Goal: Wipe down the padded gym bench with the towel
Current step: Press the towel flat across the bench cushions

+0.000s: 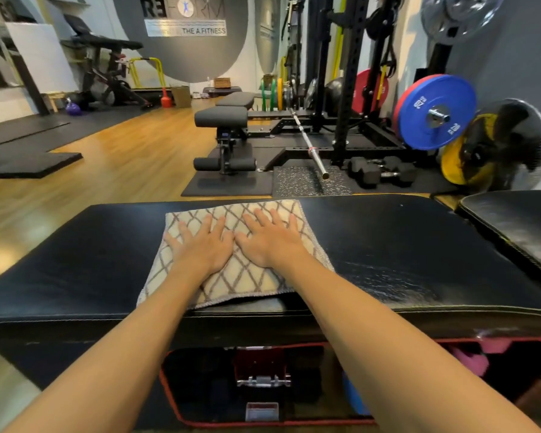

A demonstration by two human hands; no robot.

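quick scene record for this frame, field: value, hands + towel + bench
setting: gym floor, rack and weights beyond
bench: black padded bench, runs across the view
towel: cream towel with a brown diamond pattern, spread flat on the bench top, near edge at the bench's front edge
left hand: left hand, flat on the towel, fingers spread
right hand: right hand, flat on the towel beside the left, fingers spread
wet streaks: sheen on the pad right of the towel
background: blue weight plate, second bench

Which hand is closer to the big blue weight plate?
The right hand. It lies flat on the towel, on the side toward the blue weight plate, which stands far off to the right. The left hand lies flat beside it, farther away.
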